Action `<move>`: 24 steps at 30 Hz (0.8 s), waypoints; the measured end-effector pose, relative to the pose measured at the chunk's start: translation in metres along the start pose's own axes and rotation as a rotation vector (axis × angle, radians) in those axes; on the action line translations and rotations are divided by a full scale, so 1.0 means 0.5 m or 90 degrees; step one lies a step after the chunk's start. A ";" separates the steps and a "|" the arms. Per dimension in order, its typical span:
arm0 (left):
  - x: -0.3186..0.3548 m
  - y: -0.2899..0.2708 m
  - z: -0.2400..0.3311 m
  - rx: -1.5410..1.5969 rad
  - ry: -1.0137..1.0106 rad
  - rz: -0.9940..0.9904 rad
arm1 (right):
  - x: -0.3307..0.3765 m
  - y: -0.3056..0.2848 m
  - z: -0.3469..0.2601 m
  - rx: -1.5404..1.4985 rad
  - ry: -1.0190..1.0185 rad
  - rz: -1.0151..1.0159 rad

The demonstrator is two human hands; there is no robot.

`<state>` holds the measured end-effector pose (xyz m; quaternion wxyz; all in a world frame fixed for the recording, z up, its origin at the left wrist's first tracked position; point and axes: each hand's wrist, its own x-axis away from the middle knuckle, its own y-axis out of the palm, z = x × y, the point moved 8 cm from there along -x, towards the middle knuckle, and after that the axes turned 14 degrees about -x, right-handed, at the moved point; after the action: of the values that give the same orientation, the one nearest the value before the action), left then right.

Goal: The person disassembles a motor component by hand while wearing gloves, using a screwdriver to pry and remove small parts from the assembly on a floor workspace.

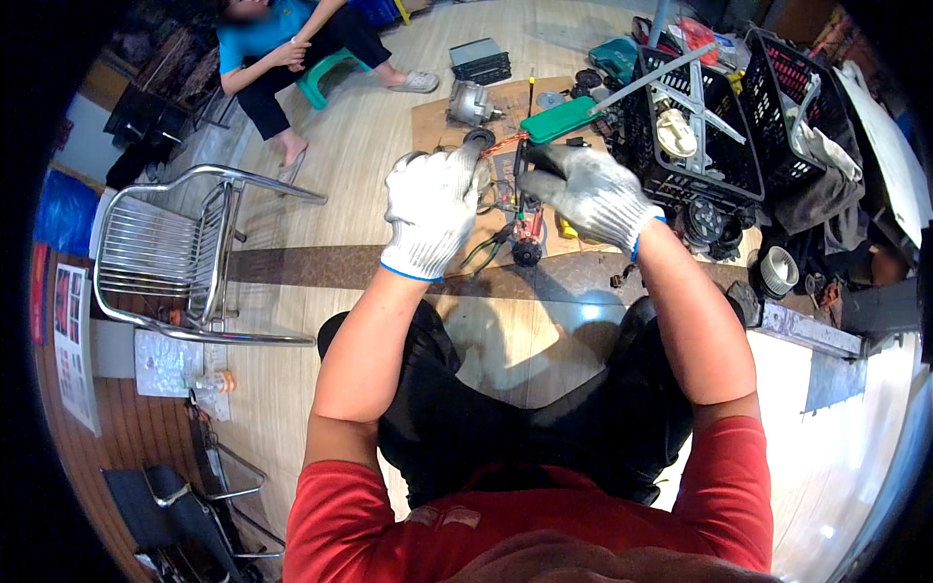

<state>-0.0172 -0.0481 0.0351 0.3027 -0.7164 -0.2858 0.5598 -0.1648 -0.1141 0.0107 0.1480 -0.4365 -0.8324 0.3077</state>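
Both my hands wear white knit gloves with dark-coated fingers, raised over a cardboard sheet (428, 121). My left hand (431, 209) is closed, its fingers curled at a black round part (478, 139) from which twisted red wires (505, 145) run right. My right hand (591, 192) faces it, thumb and fingers bent together beside a dark upright bar (519, 167); what they pinch is hidden. Below the gap between them lie a red tool-like part (529, 228) with a black wheel-shaped end and pliers (486, 251) with dark green handles. A green flat case (559, 121) lies just beyond.
A silver motor housing (473, 102) stands on the far cardboard. Black crates (705, 175) full of parts crowd the right, near a white fan wheel (777, 271). A metal chair (165, 253) stands left. Beyond, another person (267, 58) sits on a green stool (316, 80).
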 end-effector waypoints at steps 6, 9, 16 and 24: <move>-0.003 0.004 0.003 -0.015 0.005 -0.030 | 0.002 0.067 0.001 -0.284 0.067 -0.179; -0.011 -0.001 0.010 -0.010 0.016 -0.014 | -0.005 0.087 0.043 -0.396 0.045 -0.144; 0.003 -0.008 -0.019 0.022 -0.010 0.093 | 0.001 0.070 -0.017 -0.179 -0.135 -0.006; 0.013 0.021 -0.069 0.331 -0.192 -0.129 | 0.020 0.102 -0.033 0.052 -0.435 0.002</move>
<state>0.0186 -0.0543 0.0296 0.4838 -0.4918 -0.2449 0.6813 -0.1296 -0.0778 -0.0093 -0.1230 -0.3033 -0.8200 0.4694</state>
